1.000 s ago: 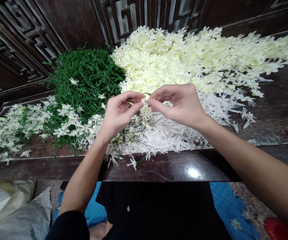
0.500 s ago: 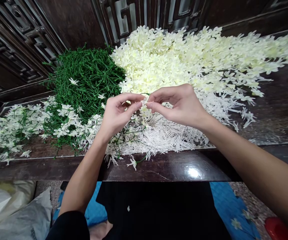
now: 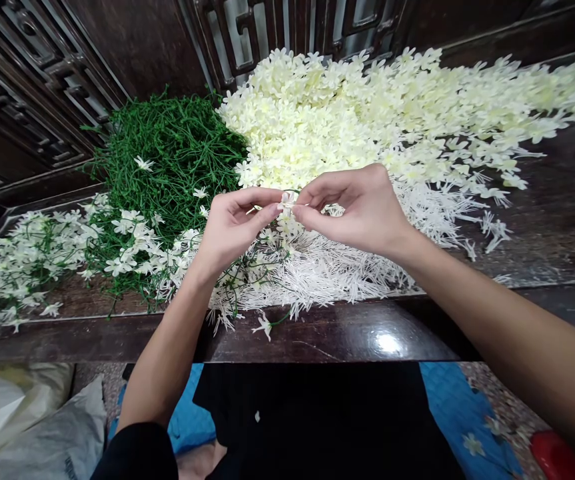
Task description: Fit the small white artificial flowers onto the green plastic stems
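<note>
Hands at frame centre, left hand (image 3: 234, 227) and right hand (image 3: 357, 207) fingertip to fingertip, both pinched narrow on one tiny white flower (image 3: 286, 199) above the table (image 3: 347, 333), cream petals (image 3: 367, 113) heaped upper right, green stems (image 3: 167, 150) piled upper left.

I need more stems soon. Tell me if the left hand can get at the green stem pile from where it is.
Probably yes. The left hand is beside the green stem pile, with only loose flowers between; but its fingers are pinching a small flower.
</note>
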Available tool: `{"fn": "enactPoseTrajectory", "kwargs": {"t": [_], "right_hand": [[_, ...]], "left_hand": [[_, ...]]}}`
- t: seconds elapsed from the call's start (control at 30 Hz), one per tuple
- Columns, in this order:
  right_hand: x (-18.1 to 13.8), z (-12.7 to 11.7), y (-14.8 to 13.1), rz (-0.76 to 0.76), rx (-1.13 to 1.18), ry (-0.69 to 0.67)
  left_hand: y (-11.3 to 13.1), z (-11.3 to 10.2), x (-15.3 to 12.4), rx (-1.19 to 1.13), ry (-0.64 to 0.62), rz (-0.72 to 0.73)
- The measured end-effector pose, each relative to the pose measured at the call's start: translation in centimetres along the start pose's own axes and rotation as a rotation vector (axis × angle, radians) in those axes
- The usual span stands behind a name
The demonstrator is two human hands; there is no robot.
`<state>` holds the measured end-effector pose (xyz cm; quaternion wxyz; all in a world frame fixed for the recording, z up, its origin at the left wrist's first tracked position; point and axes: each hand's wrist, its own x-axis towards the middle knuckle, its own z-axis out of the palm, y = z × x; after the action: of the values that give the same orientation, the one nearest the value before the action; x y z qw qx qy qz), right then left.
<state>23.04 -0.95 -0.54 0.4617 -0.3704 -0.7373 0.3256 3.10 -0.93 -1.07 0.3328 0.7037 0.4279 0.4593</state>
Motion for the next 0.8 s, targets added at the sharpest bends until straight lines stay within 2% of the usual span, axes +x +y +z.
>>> {"fn": "enactPoseTrajectory", "kwargs": {"t": [0.8], "right_hand": [[0.0, -0.1, -0.3, 0.002, -0.009, -0.048]], "left_hand": [[1.0, 0.3, -0.2, 0.011, -0.022, 0.028]]}}
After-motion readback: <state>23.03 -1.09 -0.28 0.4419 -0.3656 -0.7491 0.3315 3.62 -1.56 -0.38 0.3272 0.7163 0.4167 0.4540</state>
